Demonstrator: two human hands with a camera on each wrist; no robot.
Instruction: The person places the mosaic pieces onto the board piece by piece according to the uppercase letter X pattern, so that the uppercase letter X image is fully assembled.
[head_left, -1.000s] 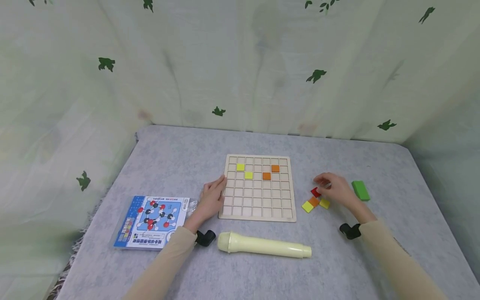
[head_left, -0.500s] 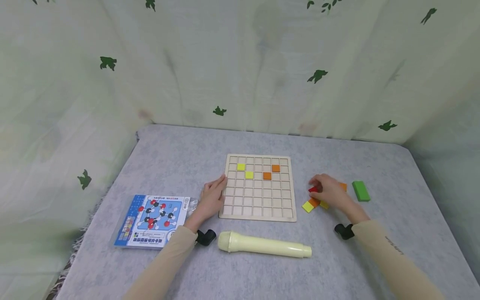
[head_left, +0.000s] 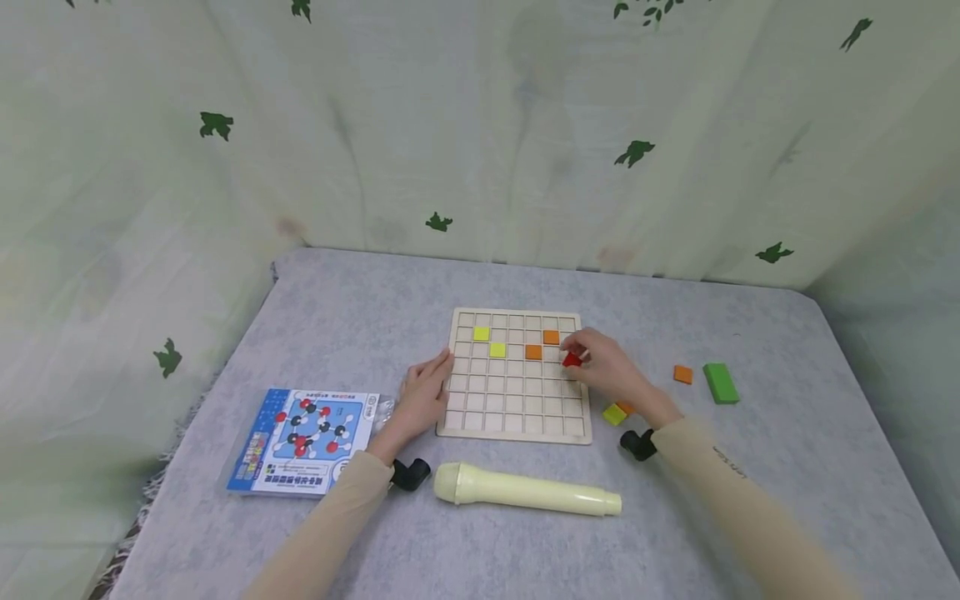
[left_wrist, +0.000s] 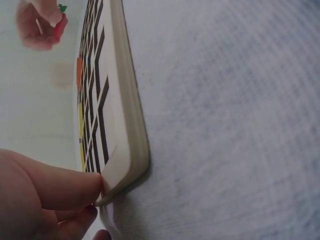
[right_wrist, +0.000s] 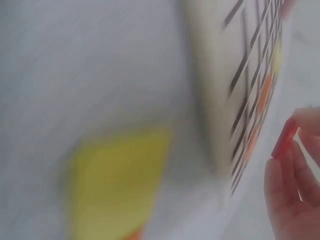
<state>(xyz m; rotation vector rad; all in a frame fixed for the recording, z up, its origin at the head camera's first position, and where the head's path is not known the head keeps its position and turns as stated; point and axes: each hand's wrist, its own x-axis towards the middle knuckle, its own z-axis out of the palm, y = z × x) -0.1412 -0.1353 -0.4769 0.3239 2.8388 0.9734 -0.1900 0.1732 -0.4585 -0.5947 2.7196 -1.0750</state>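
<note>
Your right hand (head_left: 607, 367) pinches the red tile (head_left: 572, 360) over the grid board (head_left: 517, 417); your left wrist view alone shows your left hand (left_wrist: 35, 200), fingers relaxed, touching its edge.

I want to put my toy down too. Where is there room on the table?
Bare cloth lies behind the wooden board, toward the curtain, and left of the board above the blue booklet. It is crowded right of the board, around the loose tiles and green block.

Booklet (head_left: 303, 442) left of the grid board (head_left: 517, 417); tube (head_left: 528, 490) before it; loose tiles (head_left: 615, 413) apparently right.
</note>
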